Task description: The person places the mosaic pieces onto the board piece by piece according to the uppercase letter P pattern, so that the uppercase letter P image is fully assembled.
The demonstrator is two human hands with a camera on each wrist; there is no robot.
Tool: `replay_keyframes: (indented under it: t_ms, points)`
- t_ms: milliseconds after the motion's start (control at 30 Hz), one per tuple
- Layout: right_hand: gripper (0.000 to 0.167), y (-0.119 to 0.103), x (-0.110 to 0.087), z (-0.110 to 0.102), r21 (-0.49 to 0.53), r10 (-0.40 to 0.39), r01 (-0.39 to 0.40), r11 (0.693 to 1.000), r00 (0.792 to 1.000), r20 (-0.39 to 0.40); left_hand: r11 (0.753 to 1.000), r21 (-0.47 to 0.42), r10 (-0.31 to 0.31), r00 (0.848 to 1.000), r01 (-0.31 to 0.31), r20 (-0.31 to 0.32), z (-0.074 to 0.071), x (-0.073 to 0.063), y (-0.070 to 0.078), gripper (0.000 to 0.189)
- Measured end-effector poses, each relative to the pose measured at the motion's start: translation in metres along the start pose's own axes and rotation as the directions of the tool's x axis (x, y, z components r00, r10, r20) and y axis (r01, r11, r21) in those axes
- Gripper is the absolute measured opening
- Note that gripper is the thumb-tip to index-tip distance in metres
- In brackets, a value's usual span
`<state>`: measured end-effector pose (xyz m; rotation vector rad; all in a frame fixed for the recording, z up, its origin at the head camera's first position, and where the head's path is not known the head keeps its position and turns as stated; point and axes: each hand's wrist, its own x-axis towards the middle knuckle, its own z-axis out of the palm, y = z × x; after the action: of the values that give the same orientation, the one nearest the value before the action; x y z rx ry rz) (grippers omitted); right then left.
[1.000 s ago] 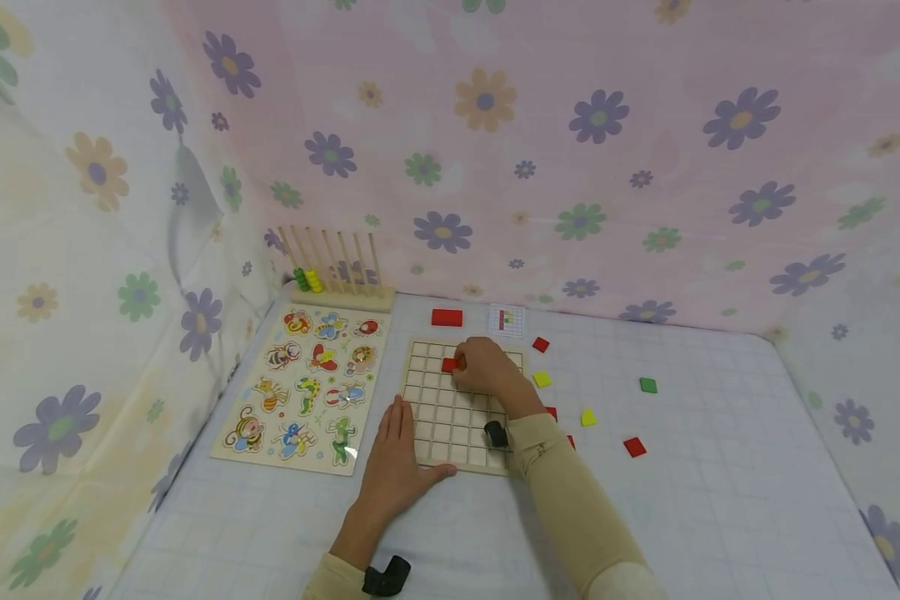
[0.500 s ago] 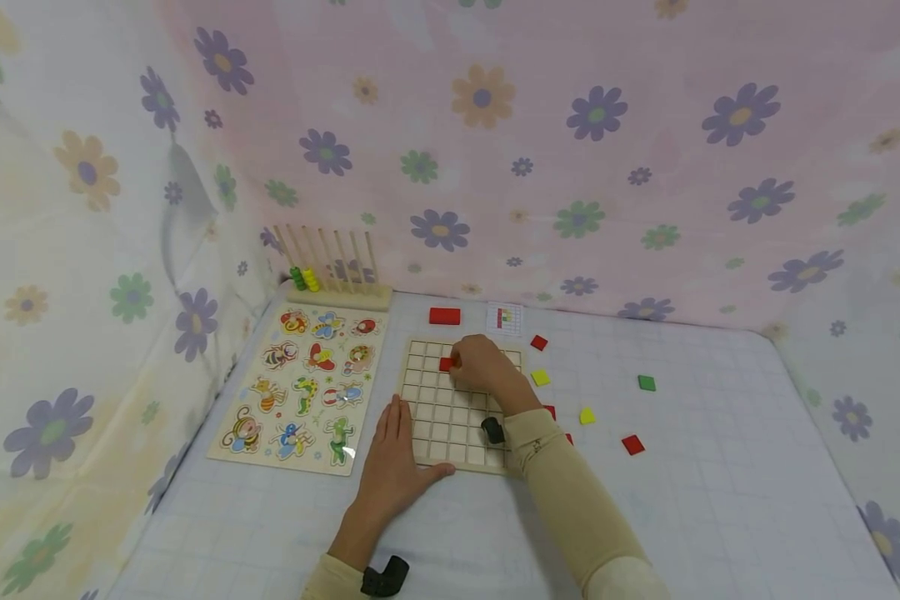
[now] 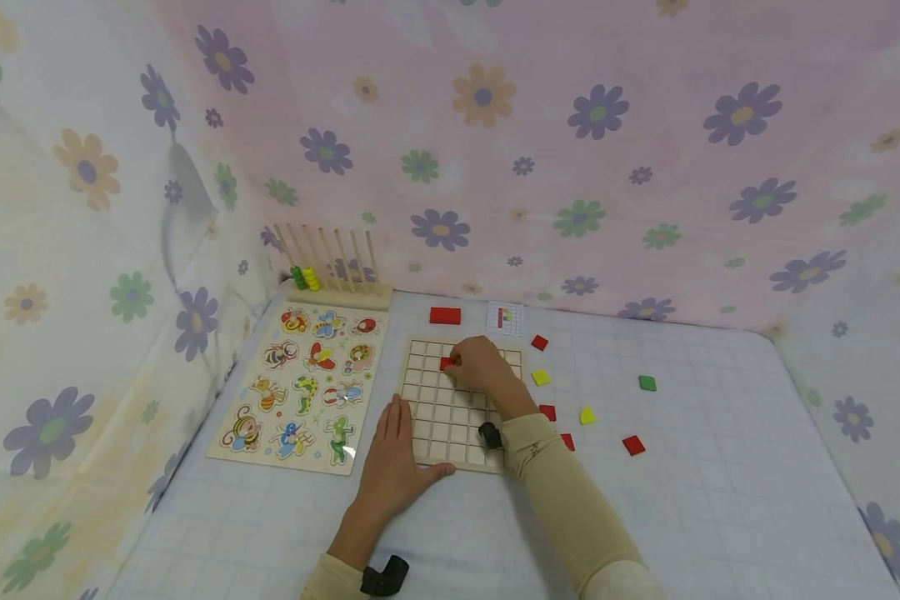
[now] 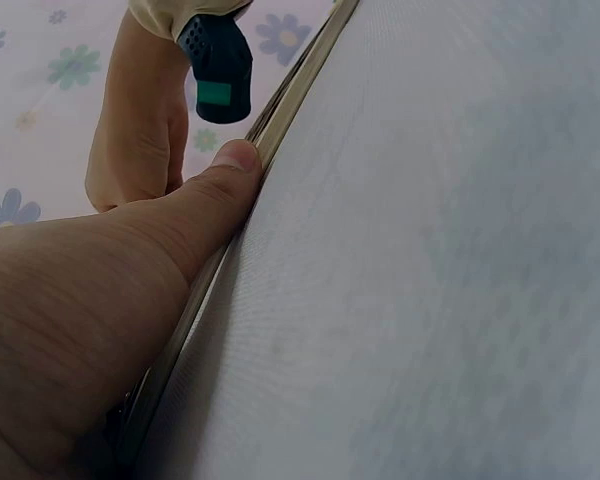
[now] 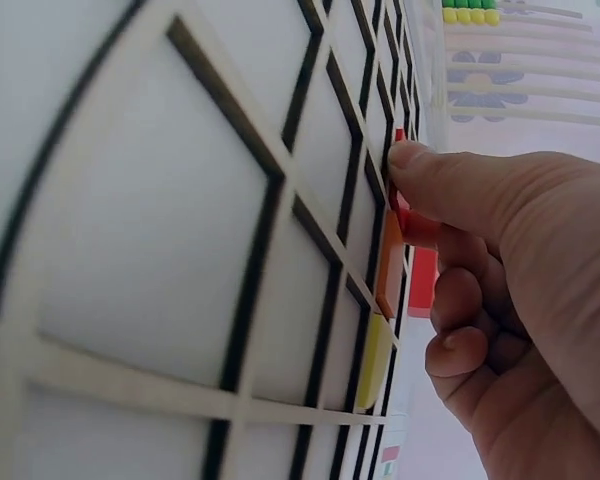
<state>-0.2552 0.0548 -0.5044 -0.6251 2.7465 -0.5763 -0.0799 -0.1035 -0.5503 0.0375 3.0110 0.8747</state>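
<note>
In the head view, my right hand (image 3: 482, 368) reaches over the upper part of a wooden grid board (image 3: 437, 410) and pinches a small red square tile (image 3: 446, 364) at one of its cells. The right wrist view shows the thumb on the red tile (image 5: 401, 207), with the other fingers curled below. Beside it in the grid sit an orange-red tile (image 5: 390, 265) and a yellow tile (image 5: 374, 362), both hidden by my hand in the head view. My left hand (image 3: 392, 467) rests against the board's left side, fingers straight, its thumb along the near edge (image 4: 280, 115).
Loose red, yellow and green tiles (image 3: 648, 383) lie right of the board. Behind it are a red block (image 3: 446, 316) and a pattern card (image 3: 506, 318). An insect puzzle (image 3: 307, 425) lies at left, with a peg rack (image 3: 341, 296) behind. Flowered cloth walls surround the table.
The right wrist has shifted slightly left, so the red tiles beside the sleeve show more fully. The pinched red tile stays at the same place on the board; the left hand keeps its place.
</note>
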Motion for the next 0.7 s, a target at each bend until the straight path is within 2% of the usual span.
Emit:
replay_keyframes:
  t_ms: [333,700]
  points:
    - [0.026,-0.0011,-0.0005,0.0070,0.004,0.019,-0.018,1.000,0.997,-0.079,1.000,0.010,-0.012,1.000,0.012,0.014,0.0007,0.0009,-0.0004,0.130]
    - [0.031,-0.0078,-0.0037,0.0079,0.010,0.071,-0.070,0.997,0.992,-0.104,1.000,0.004,-0.001,1.000,0.001,0.004,0.0007,0.0001,-0.0005,0.131]
